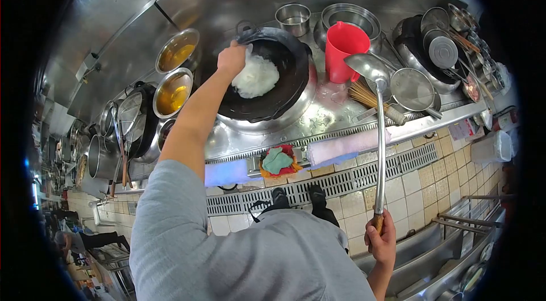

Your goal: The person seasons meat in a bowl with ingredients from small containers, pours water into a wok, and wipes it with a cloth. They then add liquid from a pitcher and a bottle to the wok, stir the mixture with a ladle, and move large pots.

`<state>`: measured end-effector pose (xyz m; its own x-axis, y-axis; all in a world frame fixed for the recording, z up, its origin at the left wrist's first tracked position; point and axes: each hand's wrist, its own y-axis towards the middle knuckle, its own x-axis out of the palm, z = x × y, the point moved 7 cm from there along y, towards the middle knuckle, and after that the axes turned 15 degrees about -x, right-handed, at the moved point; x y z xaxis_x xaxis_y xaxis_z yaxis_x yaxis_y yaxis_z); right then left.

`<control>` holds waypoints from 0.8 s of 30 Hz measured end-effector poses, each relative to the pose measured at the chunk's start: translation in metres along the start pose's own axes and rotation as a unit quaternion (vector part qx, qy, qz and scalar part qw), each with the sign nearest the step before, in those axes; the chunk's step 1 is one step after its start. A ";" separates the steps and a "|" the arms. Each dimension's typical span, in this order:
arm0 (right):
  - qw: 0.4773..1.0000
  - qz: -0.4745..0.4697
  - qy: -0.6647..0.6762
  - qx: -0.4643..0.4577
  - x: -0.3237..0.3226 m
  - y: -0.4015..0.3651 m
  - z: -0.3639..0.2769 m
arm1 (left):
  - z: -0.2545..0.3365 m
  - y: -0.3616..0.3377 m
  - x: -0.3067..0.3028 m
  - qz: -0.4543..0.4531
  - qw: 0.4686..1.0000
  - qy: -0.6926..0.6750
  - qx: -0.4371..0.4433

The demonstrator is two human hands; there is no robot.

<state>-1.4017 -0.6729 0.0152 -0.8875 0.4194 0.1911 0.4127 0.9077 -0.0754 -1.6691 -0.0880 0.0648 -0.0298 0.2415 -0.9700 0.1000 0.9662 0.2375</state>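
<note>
My left hand reaches to the upper left rim of a black wok on the stove, its fingers closed. What it grips there I cannot tell. Against those fingers, a white, soft-edged mass spreads over the wok's inside. Held low at my right side, my right hand is wrapped around the wooden grip of a long steel ladle. The ladle points away from me, its bowl overlapping the red plastic jug and a bamboo brush in this view.
Two steel bowls of yellow liquid, one nearer and one farther, stand left of the wok. A steel pot sits behind it. Strainers lie at the right. Folded cloths rest along the front edge, above a floor drain.
</note>
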 end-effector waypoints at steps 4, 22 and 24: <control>1.000 -0.009 -0.002 0.005 -0.007 0.006 -0.001 | 0.032 -0.030 -0.010 0.019 0.994 0.043 0.096; 0.916 -0.168 -0.335 -0.145 0.105 0.191 -0.033 | -0.162 0.033 0.023 0.007 0.961 -0.155 -0.228; 0.882 -0.191 -0.392 -0.177 0.145 0.232 -0.034 | -0.172 0.023 0.019 -0.020 0.958 -0.167 -0.233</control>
<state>-1.4281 -0.4019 0.0586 -0.7877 0.0887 -0.6097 -0.0326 0.9822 0.1849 -1.8382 -0.0463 0.0613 0.3037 0.2369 -0.9229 -0.3511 0.9283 0.1227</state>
